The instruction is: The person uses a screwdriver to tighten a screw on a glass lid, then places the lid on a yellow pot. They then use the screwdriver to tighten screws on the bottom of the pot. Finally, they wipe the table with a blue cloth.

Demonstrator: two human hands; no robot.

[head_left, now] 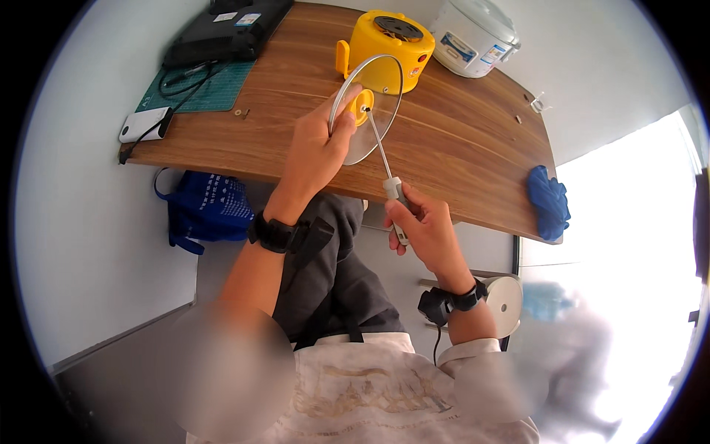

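Observation:
My left hand (318, 148) grips a clear glass pot lid (386, 111) with a metal rim, tilted up on edge over the table's front. Its fingers and thumb close about the yellow knob (358, 101) at the lid's centre. A screwdriver (395, 191) with a grey and white handle is wrapped in the fingers of my right hand (427, 228). Its long shaft slants up and away, and the tip meets the knob's centre, where a small screw seems to sit. Just behind the lid stands a yellow electric cooker (384, 48) with a side handle and a dark round top.
A white rice cooker (473, 37) stands behind, to the right. Far left are a black device (222, 33), a green cutting mat (211, 92), a cable and a white box (144, 124). Blue cloth (547, 201) lies at the wooden table's (458, 148) right edge. A blue bag (211, 207) hangs below.

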